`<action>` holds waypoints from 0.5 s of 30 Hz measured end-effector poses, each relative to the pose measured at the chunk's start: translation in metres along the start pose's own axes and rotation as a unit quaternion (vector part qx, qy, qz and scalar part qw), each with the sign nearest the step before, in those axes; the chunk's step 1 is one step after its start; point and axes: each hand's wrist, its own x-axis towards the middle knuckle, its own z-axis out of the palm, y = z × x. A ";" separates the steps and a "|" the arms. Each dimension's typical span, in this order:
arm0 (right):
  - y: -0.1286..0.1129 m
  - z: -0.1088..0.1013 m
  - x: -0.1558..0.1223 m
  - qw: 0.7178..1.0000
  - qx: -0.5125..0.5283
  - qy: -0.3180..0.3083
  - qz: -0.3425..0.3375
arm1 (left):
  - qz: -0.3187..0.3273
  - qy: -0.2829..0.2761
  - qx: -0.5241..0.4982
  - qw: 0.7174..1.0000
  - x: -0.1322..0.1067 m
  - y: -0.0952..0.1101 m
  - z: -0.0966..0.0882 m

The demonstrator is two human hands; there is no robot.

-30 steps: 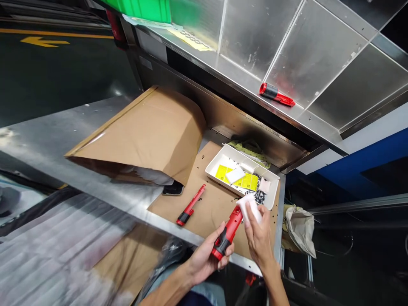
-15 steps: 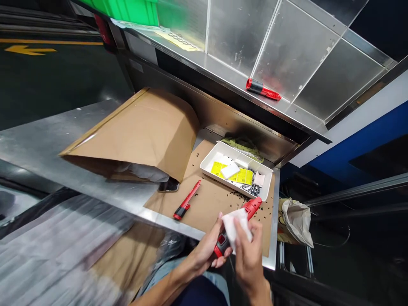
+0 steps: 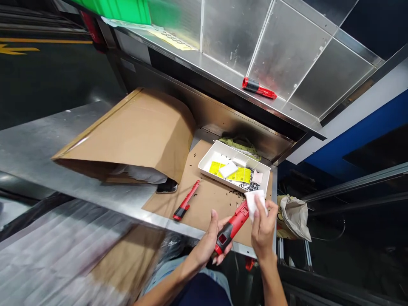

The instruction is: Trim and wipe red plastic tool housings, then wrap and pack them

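My left hand (image 3: 208,243) grips the lower end of a red and black hand tool (image 3: 231,228), held tilted over the front edge of the steel bench. My right hand (image 3: 263,225) pinches a small white wipe (image 3: 255,199) against the tool's upper end. Both hands are closed. A white tray (image 3: 213,155) with yellow labels, white pads and dark small parts sits just beyond the hands. A red utility knife (image 3: 186,201) lies on the brown cardboard mat (image 3: 210,196) to the left.
A bent brown cardboard sheet (image 3: 137,131) arches over the bench at left, with a dark phone (image 3: 167,187) poking out beneath it. A second red tool (image 3: 257,88) rests on the upper steel shelf. A crumpled bag (image 3: 295,214) hangs right of the bench. Green bin (image 3: 127,8) at top.
The right hand slid the white wipe up the tool from its middle to its upper end. The tool stayed in the left hand. The camera view drifted slightly.
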 end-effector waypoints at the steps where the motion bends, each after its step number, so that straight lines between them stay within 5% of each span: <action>1: -0.001 0.001 -0.002 1.000 0.016 -0.014 -0.006 | -0.015 0.010 -0.005 1.000 0.000 0.000 -0.001; 4: 0.001 0.003 -0.002 0.997 0.038 -0.050 -0.040 | -0.053 0.014 -0.045 0.997 -0.005 0.005 -0.002; 8: 0.012 -0.005 0.014 0.999 -0.031 0.029 0.029 | -0.086 -0.065 -0.151 0.983 -0.013 0.017 -0.002; 13: 0.005 -0.012 0.019 0.999 0.002 -0.036 0.016 | -0.134 -0.139 -0.229 0.954 -0.010 0.016 -0.008; 15: 0.004 -0.013 0.021 0.999 -0.014 -0.017 0.029 | -0.136 -0.155 -0.237 0.949 -0.007 0.011 -0.012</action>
